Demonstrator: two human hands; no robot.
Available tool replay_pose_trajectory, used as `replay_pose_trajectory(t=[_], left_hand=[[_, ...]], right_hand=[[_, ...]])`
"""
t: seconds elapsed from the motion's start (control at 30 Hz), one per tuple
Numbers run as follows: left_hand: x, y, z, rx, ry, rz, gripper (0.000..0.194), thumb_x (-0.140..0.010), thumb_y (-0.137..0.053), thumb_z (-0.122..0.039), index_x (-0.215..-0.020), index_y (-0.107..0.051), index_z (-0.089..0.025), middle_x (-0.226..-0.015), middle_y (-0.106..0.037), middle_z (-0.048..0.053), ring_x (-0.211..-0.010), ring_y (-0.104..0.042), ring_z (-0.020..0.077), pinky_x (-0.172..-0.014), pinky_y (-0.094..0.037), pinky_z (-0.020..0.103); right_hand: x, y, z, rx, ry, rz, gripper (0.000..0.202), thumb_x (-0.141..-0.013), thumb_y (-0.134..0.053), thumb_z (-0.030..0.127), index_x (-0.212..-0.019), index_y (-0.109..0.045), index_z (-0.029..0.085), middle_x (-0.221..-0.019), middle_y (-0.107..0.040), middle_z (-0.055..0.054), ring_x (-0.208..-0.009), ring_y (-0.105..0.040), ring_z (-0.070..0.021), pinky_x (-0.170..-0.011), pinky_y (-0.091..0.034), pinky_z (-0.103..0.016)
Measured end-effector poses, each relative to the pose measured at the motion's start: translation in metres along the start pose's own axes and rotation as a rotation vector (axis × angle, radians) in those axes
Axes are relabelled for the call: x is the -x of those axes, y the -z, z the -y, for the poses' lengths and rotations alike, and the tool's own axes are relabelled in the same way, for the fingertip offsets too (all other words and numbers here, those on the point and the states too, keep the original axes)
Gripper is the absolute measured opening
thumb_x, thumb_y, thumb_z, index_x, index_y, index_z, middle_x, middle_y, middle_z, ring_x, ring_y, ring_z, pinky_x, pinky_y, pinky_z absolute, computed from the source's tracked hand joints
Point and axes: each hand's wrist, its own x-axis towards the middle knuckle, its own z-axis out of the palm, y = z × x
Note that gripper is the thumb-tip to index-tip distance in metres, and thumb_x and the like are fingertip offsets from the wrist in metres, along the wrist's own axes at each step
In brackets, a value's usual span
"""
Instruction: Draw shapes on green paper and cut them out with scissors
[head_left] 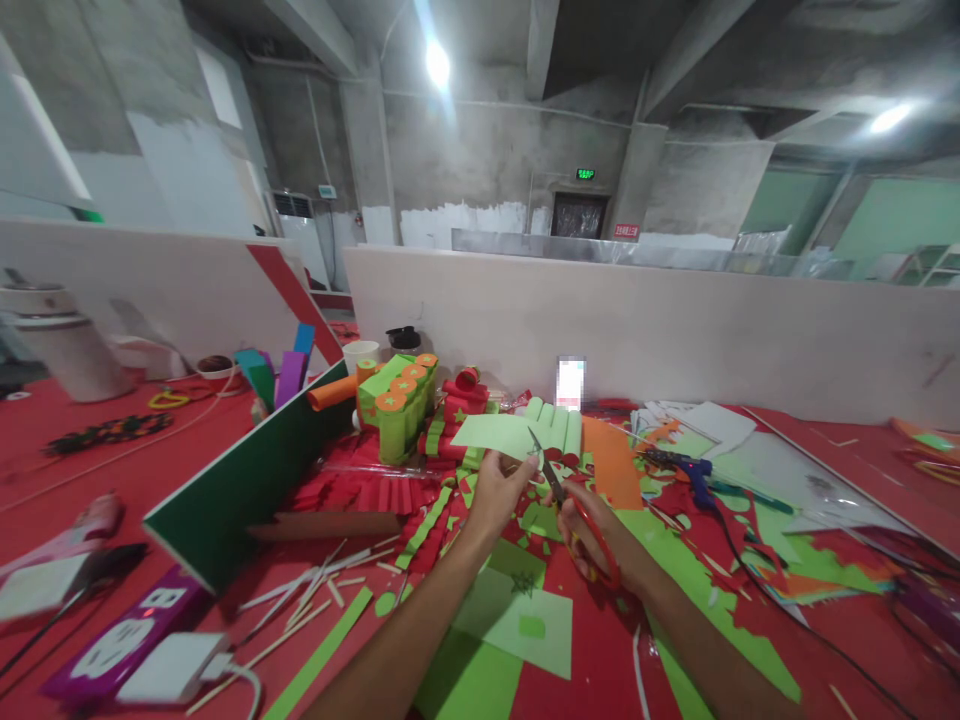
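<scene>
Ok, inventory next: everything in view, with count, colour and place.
Scissors: one, red-handled, right hand
Held sheet: one, pale green, left hand
Rolls: several, pale green, beside it
Card: one, orange, beside rolls
Glue gun: one, blue, right
Board: one, dark green, left
Power strip: one, purple, lower left
Sticks: several, pale, lower left
Scraps: many, red and green, centre
Other items: many, mixed, around
Partitions: two, white, back
Table: one, red, below
Hands: two, bare, centre

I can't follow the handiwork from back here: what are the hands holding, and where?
The left hand holds pale green paper by its lower edge; the right holds scissors by their red handles.
</scene>
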Motion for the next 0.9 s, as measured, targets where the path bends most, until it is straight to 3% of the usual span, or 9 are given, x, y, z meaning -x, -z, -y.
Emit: replay_pose_trajectory(t=[0.23,0.47,0.63,0.9], left_hand=[[0.003,-0.004,-0.007,0.007,0.026,-0.011,0.039,-0.068,-0.075,-0.041,-0.088,-0.056,-0.014,-0.069,-0.067,0.003,-0.060,-0.065,0.0164,-0.058,-0.051,0.027],[0.006,-0.008,-0.008,0.004,0.029,-0.053,0.039,-0.065,-0.076,-0.042,-0.084,-0.057,-0.015,-0.064,-0.064,0.001,-0.055,-0.062,0.0144,-0.053,-0.047,0.025],[0.006,-0.010,-0.008,0.023,0.015,-0.045,0.039,-0.063,-0.077,-0.043,-0.081,-0.057,-0.015,-0.063,-0.063,0.000,-0.054,-0.060,0.0138,-0.050,-0.045,0.023],[0.007,-0.009,-0.008,-0.001,0.024,-0.050,0.037,-0.064,-0.076,-0.042,-0.081,-0.057,-0.015,-0.063,-0.063,0.000,-0.054,-0.060,0.0136,-0.051,-0.045,0.023]], right_hand=[[-0.010,-0.005,-0.021,-0.075,0.014,-0.050,0.057,-0.081,-0.043,0.072,-0.109,-0.046,0.023,-0.062,-0.049,0.006,-0.032,-0.041,-0.0054,-0.029,-0.038,-0.017],[-0.010,-0.006,-0.026,-0.046,0.074,-0.055,0.053,-0.083,-0.042,0.069,-0.107,-0.045,0.022,-0.065,-0.051,0.006,-0.032,-0.041,-0.0046,-0.028,-0.038,-0.015],[-0.014,-0.010,-0.027,-0.106,0.047,-0.071,0.056,-0.079,-0.047,0.072,-0.102,-0.044,0.022,-0.062,-0.048,0.007,-0.033,-0.041,-0.0051,-0.030,-0.041,-0.015],[-0.014,-0.012,-0.028,-0.129,0.081,-0.079,0.054,-0.080,-0.051,0.068,-0.106,-0.046,0.022,-0.061,-0.047,0.007,-0.033,-0.041,-0.0053,-0.029,-0.041,-0.016]])
